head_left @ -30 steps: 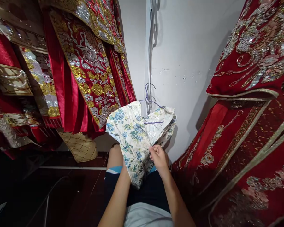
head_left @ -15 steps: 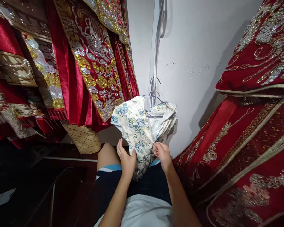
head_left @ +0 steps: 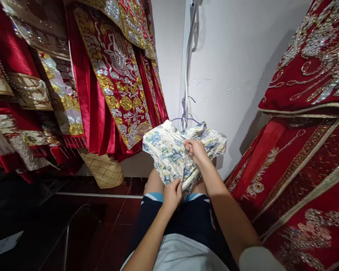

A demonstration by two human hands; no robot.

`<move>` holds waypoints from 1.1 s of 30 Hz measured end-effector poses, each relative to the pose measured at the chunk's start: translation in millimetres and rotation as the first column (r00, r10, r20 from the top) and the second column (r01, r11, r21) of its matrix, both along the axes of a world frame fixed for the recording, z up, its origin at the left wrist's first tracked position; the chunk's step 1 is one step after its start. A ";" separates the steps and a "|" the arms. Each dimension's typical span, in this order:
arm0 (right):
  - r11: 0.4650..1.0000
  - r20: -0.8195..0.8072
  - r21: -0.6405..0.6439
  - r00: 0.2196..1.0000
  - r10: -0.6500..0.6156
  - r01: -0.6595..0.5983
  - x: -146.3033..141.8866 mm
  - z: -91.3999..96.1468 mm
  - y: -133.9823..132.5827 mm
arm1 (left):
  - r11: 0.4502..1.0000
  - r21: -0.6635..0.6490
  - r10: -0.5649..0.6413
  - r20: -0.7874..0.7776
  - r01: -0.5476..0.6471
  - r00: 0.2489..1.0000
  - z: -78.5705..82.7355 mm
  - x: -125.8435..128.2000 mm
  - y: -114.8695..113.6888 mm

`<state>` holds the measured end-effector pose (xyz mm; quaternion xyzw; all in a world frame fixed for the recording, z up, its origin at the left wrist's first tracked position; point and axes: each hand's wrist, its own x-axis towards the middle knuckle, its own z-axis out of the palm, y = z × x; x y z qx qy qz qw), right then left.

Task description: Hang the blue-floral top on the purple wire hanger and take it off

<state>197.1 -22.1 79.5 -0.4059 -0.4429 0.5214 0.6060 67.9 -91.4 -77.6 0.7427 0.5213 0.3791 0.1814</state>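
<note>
1. Centre of the clock: here's the shirt (head_left: 164, 146), pale with blue flowers, spread above the person's knees, its two short sleeves out at 9 and 3 o'clock.
2. Up at its 12 o'clock sits the purple hanger (head_left: 183, 109), hook on top, both arms running down into the collar.
3. Right hand (head_left: 197, 150) comes in from 4 o'clock, high on the shirt's front, fingers curled closed and gripping the cloth along the middle edge.
4. Left hand (head_left: 172, 195), down at 6 o'clock, thumb and fingers pinching that same front edge, lower and well apart from the right.
5. Just below, at 6 o'clock, the dark shorts (head_left: 183, 222) with their blue-and-white hems.
6. Over at 10 o'clock, a big splash of colour: the red skirt (head_left: 124, 98), heavy with gold and silver stitching.
7. Round to 8 o'clock, the beige quilted cloth (head_left: 106, 171) hangs below that skirt, near the floor (head_left: 127, 210).
8. At 3 o'clock, the red gown (head_left: 271, 158), trimmed with sequins.
9. Behind it all, toward 1 o'clock, the white wall (head_left: 226, 56), scuffed.
</note>
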 end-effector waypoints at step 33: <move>0.982 0.246 0.182 0.965 -0.091 0.047 -5.2 -74.0 11.3 | 0.967 0.194 -0.105 0.893 -0.165 0.438 215.2 -71.1 104.1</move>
